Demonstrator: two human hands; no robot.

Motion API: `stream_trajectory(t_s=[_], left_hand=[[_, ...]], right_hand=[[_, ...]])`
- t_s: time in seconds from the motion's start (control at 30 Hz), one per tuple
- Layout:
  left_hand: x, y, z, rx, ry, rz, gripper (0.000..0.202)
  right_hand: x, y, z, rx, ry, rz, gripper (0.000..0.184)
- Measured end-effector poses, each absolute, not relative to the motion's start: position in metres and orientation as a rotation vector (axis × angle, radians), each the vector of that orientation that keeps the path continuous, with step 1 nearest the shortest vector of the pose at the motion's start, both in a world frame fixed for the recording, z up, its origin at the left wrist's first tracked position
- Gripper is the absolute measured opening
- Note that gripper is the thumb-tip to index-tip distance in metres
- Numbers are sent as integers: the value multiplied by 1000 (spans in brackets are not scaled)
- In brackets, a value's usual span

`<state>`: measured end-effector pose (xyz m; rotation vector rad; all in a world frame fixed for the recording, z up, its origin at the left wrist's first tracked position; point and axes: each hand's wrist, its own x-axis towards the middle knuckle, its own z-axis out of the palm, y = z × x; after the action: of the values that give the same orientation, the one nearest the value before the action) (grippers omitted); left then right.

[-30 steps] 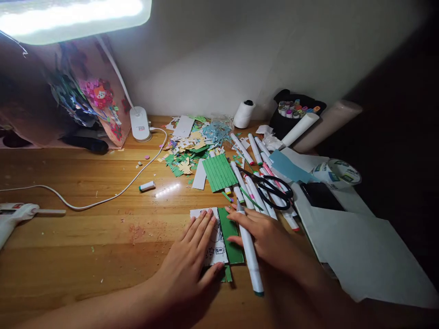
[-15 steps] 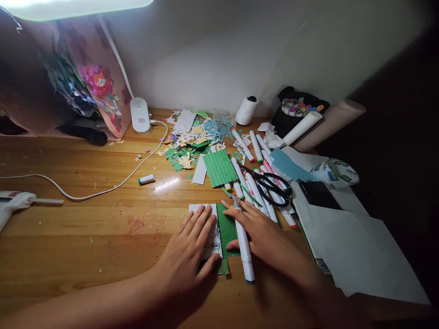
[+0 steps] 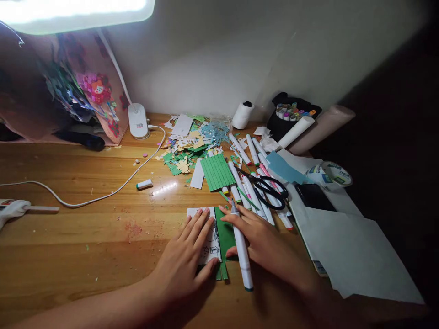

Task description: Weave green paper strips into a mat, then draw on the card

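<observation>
My left hand (image 3: 187, 256) lies flat, fingers spread, on a white paper with black drawings (image 3: 209, 244) on the wooden desk (image 3: 85, 237). Beside it lies a green paper piece (image 3: 224, 235), with narrow green strips sticking out below. My right hand (image 3: 262, 240) rests on the green piece's right edge, thumb and fingers closed round a white marker (image 3: 242, 253) that lies along the desk, its green-tipped end toward me.
Several white markers (image 3: 254, 155) and black scissors (image 3: 269, 187) lie just beyond my right hand. A green slatted paper (image 3: 216, 171) and a scrap pile (image 3: 192, 146) sit further back. White sheets (image 3: 356, 246), a tape roll (image 3: 328, 175), a lamp base (image 3: 137, 121) with cord and a glue gun (image 3: 13, 209) surround them.
Both hands stay on the papers almost unmoved. The view has shifted slightly, and the marker under my right hand sits a little further left over the green piece.
</observation>
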<state>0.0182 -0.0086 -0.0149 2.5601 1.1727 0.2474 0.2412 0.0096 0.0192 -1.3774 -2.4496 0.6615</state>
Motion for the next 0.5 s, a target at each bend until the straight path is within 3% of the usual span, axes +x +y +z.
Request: stream_trajectory(t_s=[0.5], left_hand=[[18, -6, -17, 2591, 1163, 268, 70]], right_hand=[[240, 9, 25, -1383, -2428, 721, 50]])
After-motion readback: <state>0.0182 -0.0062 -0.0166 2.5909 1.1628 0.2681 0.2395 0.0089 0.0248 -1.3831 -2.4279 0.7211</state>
